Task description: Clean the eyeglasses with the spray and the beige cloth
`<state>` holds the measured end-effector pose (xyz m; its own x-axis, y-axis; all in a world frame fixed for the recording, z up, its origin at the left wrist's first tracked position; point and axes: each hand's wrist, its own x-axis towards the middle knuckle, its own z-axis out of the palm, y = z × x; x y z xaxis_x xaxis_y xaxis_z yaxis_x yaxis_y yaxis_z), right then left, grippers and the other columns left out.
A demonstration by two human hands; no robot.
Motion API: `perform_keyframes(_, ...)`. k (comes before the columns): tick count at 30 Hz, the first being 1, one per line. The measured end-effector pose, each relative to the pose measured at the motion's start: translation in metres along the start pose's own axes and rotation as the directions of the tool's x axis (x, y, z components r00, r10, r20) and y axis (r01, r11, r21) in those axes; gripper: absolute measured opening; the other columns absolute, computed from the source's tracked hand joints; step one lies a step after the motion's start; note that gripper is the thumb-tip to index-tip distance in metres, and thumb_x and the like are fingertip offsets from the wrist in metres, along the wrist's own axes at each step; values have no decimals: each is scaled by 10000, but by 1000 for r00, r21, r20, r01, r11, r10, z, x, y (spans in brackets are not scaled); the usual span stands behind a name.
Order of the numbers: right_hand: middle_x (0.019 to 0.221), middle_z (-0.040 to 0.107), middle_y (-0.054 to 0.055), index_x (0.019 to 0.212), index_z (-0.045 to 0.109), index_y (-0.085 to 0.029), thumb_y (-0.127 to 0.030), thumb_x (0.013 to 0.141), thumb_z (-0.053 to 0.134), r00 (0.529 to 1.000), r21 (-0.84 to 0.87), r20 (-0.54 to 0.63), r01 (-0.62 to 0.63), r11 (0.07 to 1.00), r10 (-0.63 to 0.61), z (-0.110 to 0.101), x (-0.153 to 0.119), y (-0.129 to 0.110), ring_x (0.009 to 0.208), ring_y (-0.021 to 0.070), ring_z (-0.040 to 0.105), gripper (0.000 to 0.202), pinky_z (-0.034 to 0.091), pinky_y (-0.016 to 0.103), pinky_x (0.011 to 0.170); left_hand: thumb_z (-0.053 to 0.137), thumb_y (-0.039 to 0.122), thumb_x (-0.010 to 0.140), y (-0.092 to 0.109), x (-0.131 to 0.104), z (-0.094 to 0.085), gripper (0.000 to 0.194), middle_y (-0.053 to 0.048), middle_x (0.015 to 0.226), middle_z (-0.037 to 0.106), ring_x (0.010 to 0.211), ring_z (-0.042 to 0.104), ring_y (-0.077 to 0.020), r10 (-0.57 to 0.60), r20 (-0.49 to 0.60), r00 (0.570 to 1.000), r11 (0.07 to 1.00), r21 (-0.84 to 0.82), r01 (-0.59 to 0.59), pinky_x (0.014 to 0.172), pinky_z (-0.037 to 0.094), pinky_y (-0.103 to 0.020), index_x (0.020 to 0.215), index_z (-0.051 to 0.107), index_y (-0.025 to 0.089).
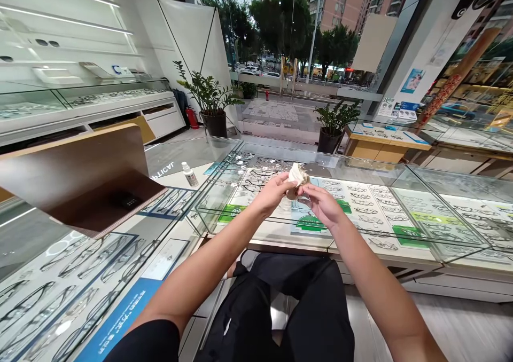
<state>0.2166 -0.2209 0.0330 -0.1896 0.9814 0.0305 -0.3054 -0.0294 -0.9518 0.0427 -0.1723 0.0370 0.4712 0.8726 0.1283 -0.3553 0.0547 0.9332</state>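
Above the glass display counter [380, 164], my left hand [277, 192] is closed around a crumpled white cloth [298, 175]. My right hand [324, 204] meets it from the right, thumb and fingers pinched together at the cloth's lower edge. A thin, clear or wiry thing seems to show just below my right fingertips, too small to name. Beneath both hands, rows of eyeglasses [363, 195] lie under the glass beside green cards [310, 222]. A small white spray bottle [189, 175] stands upright on the counter to the left of my left hand.
A brown panelled stand [80, 175] rises on the left counter, over more eyeglasses [76, 258]. The counter's front edge runs just ahead of my knees. Potted plants [213, 122] stand beyond it, before a glass front facing the street. A small display table [387, 138] is at right.
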Motion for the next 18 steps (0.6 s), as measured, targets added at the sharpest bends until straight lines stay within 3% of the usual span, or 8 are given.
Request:
perform_keyframes(5, 896, 654, 16, 778, 768, -214, -464, 756, 866, 1000, 22, 22, -4, 1000, 3, -3, 6, -1, 919, 175, 571, 270, 461, 301, 876, 820, 581, 822, -6, 9, -3, 477, -45, 819, 731, 752, 650, -158, 20, 50, 999, 999, -41, -18, 746, 490, -276, 1021, 727, 158)
perform_keyframes(11, 872, 656, 16, 764, 771, -203, -446, 754, 874, 998, 45, 46, 32, 998, -34, -11, 28, -8, 909, 164, 581, 264, 468, 298, 913, 865, 493, 828, -7, 36, -13, 436, -30, 846, 717, 760, 636, -132, 43, 166, 985, 996, -87, -29, 728, 467, -245, 1057, 688, 168)
perform_keyframes(18, 871, 684, 38, 740, 781, -186, -483, 679, 911, 998, 25, 50, 24, 999, -25, -27, 92, -7, 913, 179, 588, 330, 452, 320, 891, 933, 451, 749, -1, 96, -44, 467, -52, 755, 710, 710, 626, -136, 54, 260, 964, 998, -56, -41, 719, 441, -253, 954, 685, 113)
